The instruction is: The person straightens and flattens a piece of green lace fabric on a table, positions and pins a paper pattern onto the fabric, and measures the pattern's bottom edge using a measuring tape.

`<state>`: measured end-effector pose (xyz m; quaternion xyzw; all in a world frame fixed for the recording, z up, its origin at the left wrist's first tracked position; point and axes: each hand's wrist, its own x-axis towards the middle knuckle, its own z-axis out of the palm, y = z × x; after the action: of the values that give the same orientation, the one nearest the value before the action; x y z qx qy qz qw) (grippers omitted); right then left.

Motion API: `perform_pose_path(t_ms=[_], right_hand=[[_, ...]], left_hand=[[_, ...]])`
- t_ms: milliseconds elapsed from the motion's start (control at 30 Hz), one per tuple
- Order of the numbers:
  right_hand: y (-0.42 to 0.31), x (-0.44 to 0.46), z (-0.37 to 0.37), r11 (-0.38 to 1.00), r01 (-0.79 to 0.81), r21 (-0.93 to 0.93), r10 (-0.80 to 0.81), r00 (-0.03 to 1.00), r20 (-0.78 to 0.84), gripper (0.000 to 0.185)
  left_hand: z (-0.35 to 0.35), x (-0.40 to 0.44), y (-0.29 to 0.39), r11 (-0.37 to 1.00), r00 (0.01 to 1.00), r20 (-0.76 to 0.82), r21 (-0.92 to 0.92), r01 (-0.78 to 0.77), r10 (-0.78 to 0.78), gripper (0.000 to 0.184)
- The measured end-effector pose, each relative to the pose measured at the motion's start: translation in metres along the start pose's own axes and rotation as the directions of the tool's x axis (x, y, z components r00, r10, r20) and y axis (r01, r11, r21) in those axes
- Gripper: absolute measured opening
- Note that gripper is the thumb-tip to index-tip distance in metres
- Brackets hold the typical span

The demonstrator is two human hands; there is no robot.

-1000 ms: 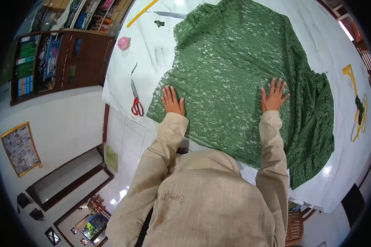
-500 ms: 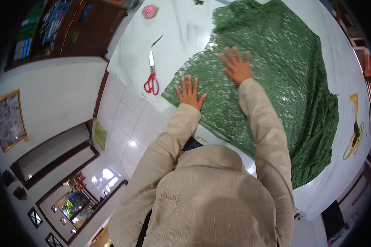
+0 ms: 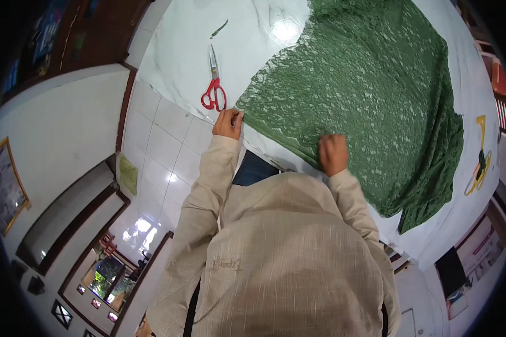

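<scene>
Green lace fabric (image 3: pixel 354 106) lies spread over the white-covered table (image 3: pixel 191 62), bunched in folds along its right side. At its near left corner, my left hand (image 3: pixel 227 123) is closed in a pinch on the fabric. My right hand (image 3: pixel 333 153) rests farther right by the near edge, fingers curled onto the same fabric; the fingertips are hidden. Just beyond my left hand lie scissors (image 3: pixel 214 84) with red handles, blades pointing away from me.
A thin green scrap (image 3: pixel 219 28) lies past the scissors. Toward the table's right edge are a yellow ruler (image 3: pixel 480 132) and yellow-handled scissors (image 3: pixel 477 174). Tiled floor (image 3: pixel 163 135) shows at the left, with a green cloth (image 3: pixel 127 174) on it.
Both hands were flat with fingers spread on the fabric. They have come back to its near edge and closed, the left at the corner.
</scene>
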<state>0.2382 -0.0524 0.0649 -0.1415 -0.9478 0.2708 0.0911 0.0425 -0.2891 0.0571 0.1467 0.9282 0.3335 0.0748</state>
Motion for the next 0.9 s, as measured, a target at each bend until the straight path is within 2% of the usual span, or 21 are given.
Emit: perform_pose_path(t_ms=[33, 67, 133, 233, 300, 500, 567, 633, 733, 800, 900], right_hand=[[-0.015, -0.018, 0.012, 0.997, -0.070, 0.034, 0.067, 0.994, 0.084, 0.017], [-0.027, -0.028, 0.025, 0.998, -0.014, 0.062, 0.013, 1.000, 0.015, 0.012], [-0.042, -0.035, 0.047, 0.997, 0.044, 0.068, -0.044, 0.999, 0.001, 0.011], [-0.054, -0.008, 0.048, 0.999, -0.018, 0.040, 0.015, 0.998, 0.067, 0.010], [-0.049, 0.030, 0.041, 0.997, 0.041, 0.069, -0.035, 0.995, -0.093, 0.011], [-0.016, 0.079, 0.036, 0.999, -0.052, -0.012, 0.050, 0.985, -0.163, 0.011], [-0.019, 0.070, 0.034, 0.997, -0.071, -0.001, 0.070, 0.985, -0.157, 0.011], [-0.024, 0.059, 0.034, 0.996, -0.086, 0.012, 0.086, 0.985, -0.149, 0.010], [-0.038, 0.031, 0.043, 0.998, -0.063, -0.002, 0.062, 0.992, -0.107, 0.009], [-0.047, 0.014, 0.052, 0.998, -0.021, 0.055, 0.022, 1.000, -0.020, 0.009], [-0.060, 0.002, 0.059, 0.999, -0.040, 0.024, 0.041, 0.999, -0.037, 0.008]], left_hand=[[-0.001, 0.000, -0.001, 1.000, 1.000, 0.025, 0.008, 0.004, -0.004, 0.013], [-0.001, 0.000, -0.002, 1.000, 0.999, 0.049, 0.015, 0.007, -0.008, 0.013], [0.001, 0.000, -0.001, 1.000, 0.996, 0.090, 0.027, 0.012, -0.015, 0.011], [0.005, 0.000, -0.004, 1.000, 0.993, 0.121, 0.012, -0.021, 0.019, 0.010], [0.005, 0.002, -0.007, 0.999, 0.989, 0.141, 0.006, -0.048, 0.047, 0.008], [-0.001, 0.004, -0.009, 0.996, 0.974, 0.209, -0.022, -0.081, 0.084, 0.007], [-0.006, 0.003, 0.000, 0.954, 0.935, 0.193, -0.013, -0.300, 0.297, 0.010], [-0.010, 0.003, 0.006, 0.865, 0.852, 0.172, -0.002, -0.501, 0.494, 0.013], [0.000, -0.002, -0.003, 0.830, 0.803, 0.240, -0.021, -0.557, 0.545, 0.015], [0.004, -0.001, -0.008, 0.788, 0.744, 0.306, -0.034, -0.614, 0.594, 0.018], [0.005, 0.000, -0.007, 0.803, 0.754, 0.318, -0.037, -0.595, 0.574, 0.018]])
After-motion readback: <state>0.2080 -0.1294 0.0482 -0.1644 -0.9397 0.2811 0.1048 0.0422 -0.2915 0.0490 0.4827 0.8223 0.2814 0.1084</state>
